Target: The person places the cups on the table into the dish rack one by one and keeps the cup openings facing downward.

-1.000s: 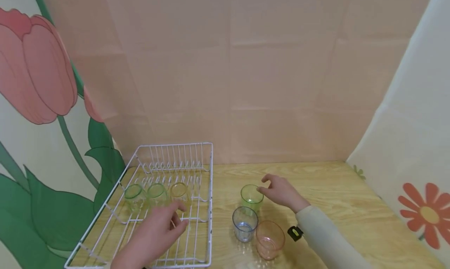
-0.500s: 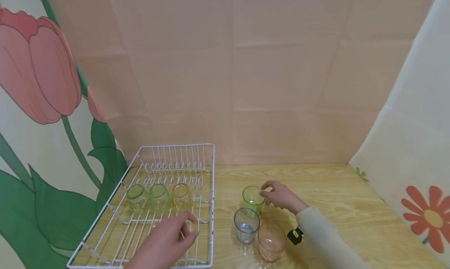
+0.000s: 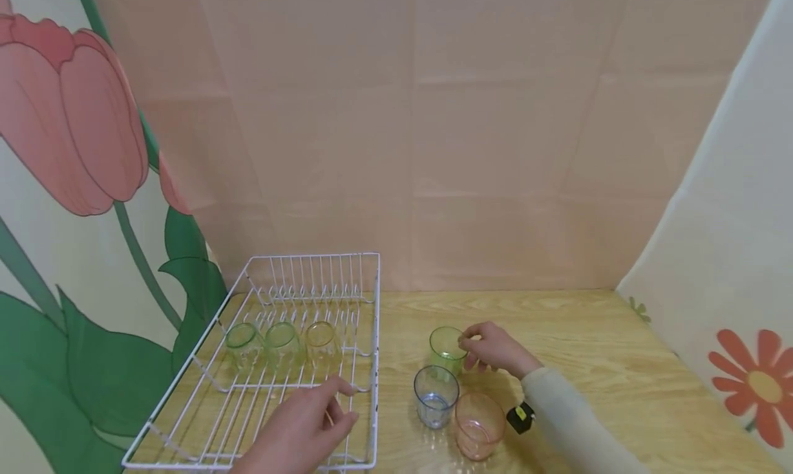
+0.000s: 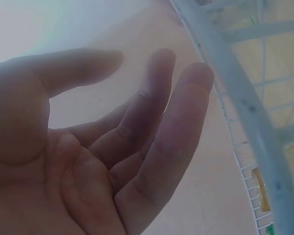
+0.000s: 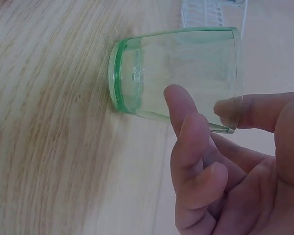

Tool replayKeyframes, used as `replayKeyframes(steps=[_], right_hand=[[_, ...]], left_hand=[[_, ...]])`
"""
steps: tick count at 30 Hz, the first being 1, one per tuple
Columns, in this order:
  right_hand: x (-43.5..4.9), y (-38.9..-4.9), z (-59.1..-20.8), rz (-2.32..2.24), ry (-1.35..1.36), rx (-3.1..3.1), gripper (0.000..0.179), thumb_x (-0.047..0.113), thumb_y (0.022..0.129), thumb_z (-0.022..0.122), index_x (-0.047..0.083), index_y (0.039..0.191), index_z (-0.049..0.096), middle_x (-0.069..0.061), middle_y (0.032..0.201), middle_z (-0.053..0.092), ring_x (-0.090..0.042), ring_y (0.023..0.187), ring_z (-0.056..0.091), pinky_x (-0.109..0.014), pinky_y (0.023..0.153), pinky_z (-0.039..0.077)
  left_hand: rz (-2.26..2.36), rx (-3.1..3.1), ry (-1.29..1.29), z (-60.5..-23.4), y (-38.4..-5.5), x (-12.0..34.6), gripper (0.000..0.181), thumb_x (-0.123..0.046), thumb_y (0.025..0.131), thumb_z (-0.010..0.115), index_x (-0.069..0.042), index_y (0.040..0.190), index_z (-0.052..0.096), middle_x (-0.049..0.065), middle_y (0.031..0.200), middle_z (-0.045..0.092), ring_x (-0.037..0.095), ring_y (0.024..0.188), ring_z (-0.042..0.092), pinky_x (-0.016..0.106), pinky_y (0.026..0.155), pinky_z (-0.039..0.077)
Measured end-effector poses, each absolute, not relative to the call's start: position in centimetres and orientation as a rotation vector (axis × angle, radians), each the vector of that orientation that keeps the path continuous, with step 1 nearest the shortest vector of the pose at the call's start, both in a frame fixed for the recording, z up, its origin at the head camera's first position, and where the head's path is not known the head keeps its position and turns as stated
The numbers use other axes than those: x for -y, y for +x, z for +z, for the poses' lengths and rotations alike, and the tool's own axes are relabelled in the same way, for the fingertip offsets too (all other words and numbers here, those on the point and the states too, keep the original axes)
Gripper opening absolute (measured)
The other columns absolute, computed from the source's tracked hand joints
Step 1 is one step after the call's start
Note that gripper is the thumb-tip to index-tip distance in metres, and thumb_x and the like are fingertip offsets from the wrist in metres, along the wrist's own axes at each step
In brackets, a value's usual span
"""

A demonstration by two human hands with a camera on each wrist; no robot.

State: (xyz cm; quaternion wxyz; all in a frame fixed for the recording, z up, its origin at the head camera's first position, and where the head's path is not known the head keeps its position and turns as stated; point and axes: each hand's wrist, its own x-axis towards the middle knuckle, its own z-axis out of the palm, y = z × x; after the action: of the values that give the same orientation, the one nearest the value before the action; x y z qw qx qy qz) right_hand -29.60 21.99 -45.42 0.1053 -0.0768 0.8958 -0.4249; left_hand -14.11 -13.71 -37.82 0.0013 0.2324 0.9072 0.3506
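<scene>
My right hand (image 3: 495,348) pinches the wall of a clear green drinking glass (image 3: 443,343) at its rim. In the right wrist view the green glass (image 5: 176,73) stands with its base on the wooden table, and the thumb shows through the wall near the rim. My left hand (image 3: 303,426) hovers over the front of a white wire dish rack (image 3: 374,405), fingers loosely bent with nothing in them. A blue glass (image 3: 436,398) and a pink glass (image 3: 480,429) stand upright in front of the green one.
Two green glasses (image 3: 243,347) and a yellow glass (image 3: 322,347) sit upside down in a row in the rack. A small black box (image 3: 520,417) shows beside the right sleeve. A pink cloth (image 3: 495,151) hangs behind the wooden table (image 3: 595,364).
My right hand has lowered from beside the green glass and taken hold of its rim. The left hand has drifted a little to the right over the rack.
</scene>
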Motion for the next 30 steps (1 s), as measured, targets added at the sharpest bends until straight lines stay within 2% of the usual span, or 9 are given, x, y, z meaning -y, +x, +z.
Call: replayKeyframes(steps=[9, 16, 20, 23, 30], right_hand=[[-22.0, -28.9, -44.0, -1.268, -0.203, -2.709, 0.037, 0.024, 0.099, 0.058, -0.003, 0.124, 0.064, -0.009, 0.073, 0.073, -0.027, 0.059, 0.064, -0.027, 0.046, 0.039], [-21.7, -27.5, -41.8, -1.322, -0.269, -2.746, 0.036, 0.024, 0.099, 0.059, -0.001, 0.125, 0.065, -0.005, 0.071, 0.072, -0.023, 0.060, 0.063, -0.035, 0.053, 0.050], [-21.3, -26.3, -40.6, -1.345, -0.315, -2.763, 0.037, 0.024, 0.098, 0.060, -0.002, 0.124, 0.065, -0.005, 0.072, 0.072, -0.022, 0.059, 0.063, -0.036, 0.057, 0.052], [-20.8, -25.3, -39.4, -1.352, -0.338, -2.781, 0.035, 0.024, 0.098, 0.061, 0.000, 0.124, 0.066, -0.004, 0.072, 0.072, -0.022, 0.059, 0.063, -0.035, 0.058, 0.052], [-19.1, -22.3, -36.5, -1.379, -0.463, -2.793, 0.032, 0.024, 0.098, 0.063, 0.002, 0.121, 0.069, 0.000, 0.069, 0.071, -0.020, 0.055, 0.062, -0.030, 0.052, 0.049]], left_hand=[[1.180, -2.816, 0.754, -38.0, -14.1, 13.4, 0.027, -0.025, 0.094, 0.070, -0.012, 0.117, 0.063, -0.018, 0.071, 0.059, -0.003, 0.055, 0.049, 0.021, 0.054, 0.042], [1.261, -2.802, 0.623, -38.2, -13.9, 12.8, 0.050, -0.042, 0.098, 0.063, -0.006, 0.131, 0.055, -0.017, 0.074, 0.063, -0.002, 0.058, 0.055, 0.024, 0.058, 0.046], [1.335, -2.756, 0.545, -38.2, -13.8, 12.2, 0.062, -0.051, 0.099, 0.057, -0.009, 0.143, 0.046, -0.011, 0.084, 0.067, 0.001, 0.062, 0.059, 0.026, 0.059, 0.047], [1.408, -2.699, 0.561, -38.0, -13.8, 11.8, 0.065, -0.051, 0.100, 0.056, -0.012, 0.148, 0.038, -0.005, 0.093, 0.069, 0.003, 0.067, 0.062, 0.026, 0.060, 0.048], [1.487, -2.633, 0.679, -37.9, -13.9, 10.6, 0.065, -0.047, 0.103, 0.052, -0.018, 0.156, 0.027, -0.006, 0.101, 0.065, 0.004, 0.079, 0.060, 0.026, 0.067, 0.050]])
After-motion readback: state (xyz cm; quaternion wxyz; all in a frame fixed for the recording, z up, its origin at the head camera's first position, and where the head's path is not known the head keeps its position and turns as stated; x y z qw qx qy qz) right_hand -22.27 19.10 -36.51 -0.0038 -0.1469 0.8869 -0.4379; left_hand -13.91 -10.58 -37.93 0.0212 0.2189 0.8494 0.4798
